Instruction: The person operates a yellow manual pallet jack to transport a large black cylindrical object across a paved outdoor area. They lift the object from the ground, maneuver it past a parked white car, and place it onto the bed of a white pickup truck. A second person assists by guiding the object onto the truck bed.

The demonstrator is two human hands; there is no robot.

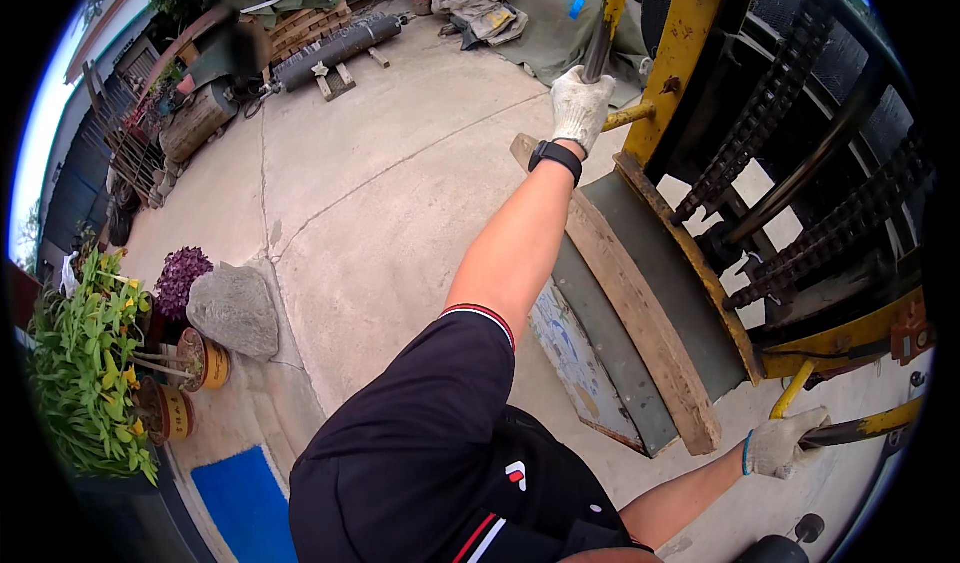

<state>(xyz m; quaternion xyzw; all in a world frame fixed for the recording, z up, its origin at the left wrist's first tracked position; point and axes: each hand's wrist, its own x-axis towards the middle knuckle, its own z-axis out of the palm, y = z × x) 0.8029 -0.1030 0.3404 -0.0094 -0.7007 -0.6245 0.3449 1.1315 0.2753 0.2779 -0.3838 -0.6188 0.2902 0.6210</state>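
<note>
My left hand (pixel 582 110), in a white knitted work glove with a black watch on the wrist, is closed round a worn yellow metal bar (pixel 606 33) at the upper right. Down at the lower right, my gloved right hand (pixel 785 443) grips a second worn yellow bar (pixel 885 421). Between my hands stands a yellow lifting mast (pixel 690 48) with heavy dark chains (pixel 765 88). In front of it lie a long wooden beam (pixel 640 323) and a grey metal plate (pixel 690 293). My palms and the inner fingers are hidden.
Concrete paving (pixel 400 173) spreads to the left. Potted plants (pixel 95 353), a grey boulder (pixel 235 311) and a blue mat (pixel 243 506) are at the lower left. A dark cylinder (pixel 335 53) rests on wood farther back, and a green tarp (pixel 570 13) covers a heap.
</note>
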